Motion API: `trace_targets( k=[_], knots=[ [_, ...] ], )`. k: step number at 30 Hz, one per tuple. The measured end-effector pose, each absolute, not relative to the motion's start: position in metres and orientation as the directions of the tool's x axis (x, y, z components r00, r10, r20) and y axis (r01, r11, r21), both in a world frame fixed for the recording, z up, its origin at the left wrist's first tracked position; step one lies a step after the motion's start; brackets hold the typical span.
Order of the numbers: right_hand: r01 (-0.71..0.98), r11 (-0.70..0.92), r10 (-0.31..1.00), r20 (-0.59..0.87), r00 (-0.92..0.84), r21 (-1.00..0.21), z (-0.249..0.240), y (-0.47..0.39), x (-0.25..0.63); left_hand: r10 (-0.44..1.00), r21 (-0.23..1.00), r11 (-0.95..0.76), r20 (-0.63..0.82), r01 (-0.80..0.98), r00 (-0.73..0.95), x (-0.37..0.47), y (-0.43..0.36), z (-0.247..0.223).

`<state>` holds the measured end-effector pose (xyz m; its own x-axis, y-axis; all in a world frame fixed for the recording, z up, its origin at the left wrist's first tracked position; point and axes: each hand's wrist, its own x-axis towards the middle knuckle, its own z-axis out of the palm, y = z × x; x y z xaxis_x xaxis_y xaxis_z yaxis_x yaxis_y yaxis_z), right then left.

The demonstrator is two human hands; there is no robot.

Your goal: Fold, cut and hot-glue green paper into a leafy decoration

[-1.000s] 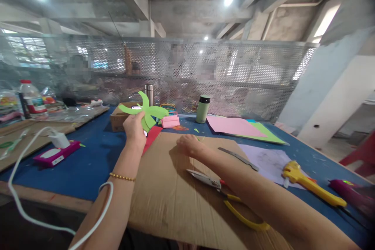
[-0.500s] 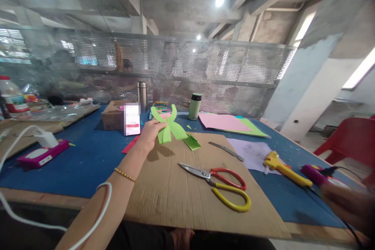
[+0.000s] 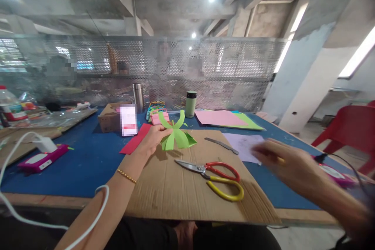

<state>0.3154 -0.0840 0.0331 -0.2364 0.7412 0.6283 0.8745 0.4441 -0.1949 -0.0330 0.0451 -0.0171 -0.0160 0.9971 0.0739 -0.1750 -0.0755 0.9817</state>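
The left hand (image 3: pixel 152 140) pinches a green paper cutout (image 3: pixel 175 134), its strips fanning just beyond the fingers over the cardboard sheet (image 3: pixel 164 191). Right of it lie scissors (image 3: pixel 216 177). The right hand (image 3: pixel 290 164) is blurred; grip unclear.

Left hand (image 3: pixel 152 140) dropped and moved right over the last second: it was raised over the blue table (image 3: pixel 88 160) beside the brown box (image 3: pixel 108 119), now it sits low at the far-left edge of the cardboard sheet (image 3: pixel 181 191), pinching the green paper cutout (image 3: pixel 175 134). The cutout now touches or nearly touches the cardboard. Right hand (image 3: pixel 290 164): a second ago resting on the cardboard, half a second ago out at the far right edge near the purple tool (image 3: pixel 336 174), now back in, blurred, over the yellow glue gun spot; grip unreadable. Scissors (image 3: pixel 216 175) are fully uncovered, since the right arm no longer crosses them.
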Motion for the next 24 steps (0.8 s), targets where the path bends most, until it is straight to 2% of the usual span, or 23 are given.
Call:
trace_targets(
  k=[3,6,9,15,24],
  knots=[
    [0.734,0.582,0.767,0.535,-0.353,-0.350,0.040,-0.018,0.240,0.995,0.978,-0.070,0.081,-0.196,0.051,-0.032,0.043,-0.017],
    [0.602,0.516,0.855,0.407,-0.322,-0.609,0.036,0.032,0.180,0.991,0.973,-0.062,0.086,-0.221,0.102,-0.034,0.044,-0.018],
    [0.538,0.461,0.886,0.339,-0.315,-0.705,0.021,0.059,0.154,0.988,0.975,-0.066,0.093,-0.212,0.120,-0.036,0.047,-0.019],
    [0.402,0.413,0.894,0.281,-0.348,-0.817,0.003,0.067,0.154,0.989,0.986,-0.069,0.088,-0.151,0.122,-0.043,0.051,-0.020],
    [0.363,0.396,0.900,0.278,-0.335,-0.843,-0.007,0.071,0.166,0.991,0.993,-0.077,0.086,-0.084,0.105,-0.036,0.045,-0.016]
  ],
)
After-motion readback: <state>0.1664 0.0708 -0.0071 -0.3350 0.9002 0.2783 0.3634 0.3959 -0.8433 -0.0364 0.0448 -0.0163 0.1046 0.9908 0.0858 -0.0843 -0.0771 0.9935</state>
